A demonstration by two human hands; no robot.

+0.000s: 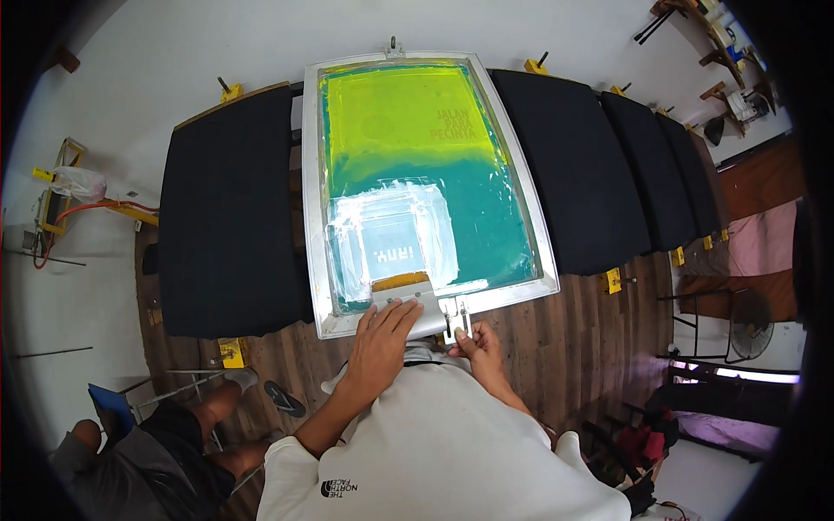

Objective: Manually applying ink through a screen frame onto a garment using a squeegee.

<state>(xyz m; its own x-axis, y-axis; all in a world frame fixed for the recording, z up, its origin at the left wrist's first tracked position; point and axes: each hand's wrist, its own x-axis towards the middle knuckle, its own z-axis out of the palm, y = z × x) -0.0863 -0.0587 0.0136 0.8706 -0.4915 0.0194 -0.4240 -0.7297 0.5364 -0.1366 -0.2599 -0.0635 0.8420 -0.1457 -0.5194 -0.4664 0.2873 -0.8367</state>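
Note:
A screen-printing frame [314,200] with a silver metal rim lies before me. Its mesh is bright yellow-green at the far part and teal nearer, with a pale patch at the near left. Over the frame's near edge sits a squeegee [427,323] with a grey metal handle and an amber blade. My left hand [379,347] holds the handle from above, fingers laid across it, its thumb hidden. My right hand [483,352] pinches a slotted metal bracket [457,314] at the frame's near edge, right beside the squeegee.
Black-covered printing boards stand left [228,217] and right [569,165] of the frame, with yellow metal supports [231,352] below. A seated person [165,451] is at the lower left, near a sandal [284,399]. A fan [751,323] stands at the right.

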